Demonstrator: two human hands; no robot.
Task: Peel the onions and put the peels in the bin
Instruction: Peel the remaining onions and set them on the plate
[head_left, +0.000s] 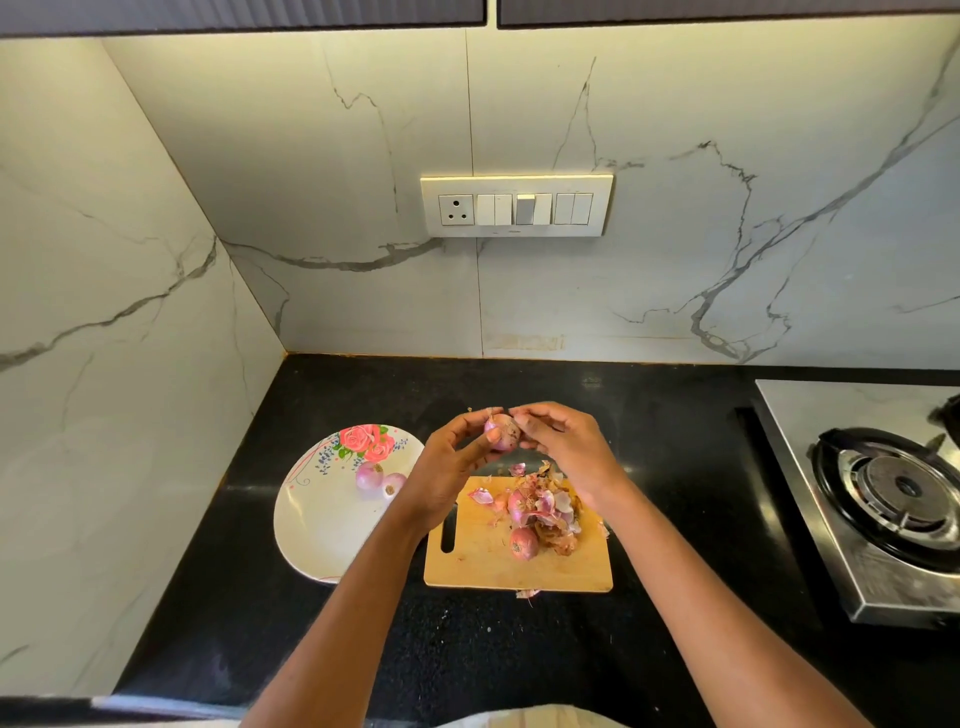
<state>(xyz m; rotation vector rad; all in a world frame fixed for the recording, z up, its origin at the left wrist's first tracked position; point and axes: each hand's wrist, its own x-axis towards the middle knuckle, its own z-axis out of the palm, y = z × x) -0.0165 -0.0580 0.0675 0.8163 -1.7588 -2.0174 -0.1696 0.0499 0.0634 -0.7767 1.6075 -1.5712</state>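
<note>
At the far left, a marble wall panel (119, 322) meets my black worktop (363, 639) in the corner. On the worktop lies a white plate (317, 525) with a printed rose pattern, and two peeled onions (379, 479) sit side by side on it, touching, near its right edge.

Just right of the plate my left hand (449, 467) is raised above the worktop. Its grip is closed around a small purple onion (503, 431), thumb on the near side and fingers curled behind. My right hand (563, 447) meets it from the other side, fingertips pinching at the top of the same onion, where a bit of dry skin sticks up.

Below my hands lies a wooden cutting board (483, 566) with a slot handle at its left edge. A heap of peels (550, 512) is piled on the board's far right part, a few scraps spilling past its edges onto the worktop. One unpeeled onion (523, 543) rests on the board against the near side of the heap, and another (517, 506) lies half buried in it.

On the back wall above is a switch panel (517, 206). At the far right stands a steel gas stove (893, 493), well apart from the board.
</note>
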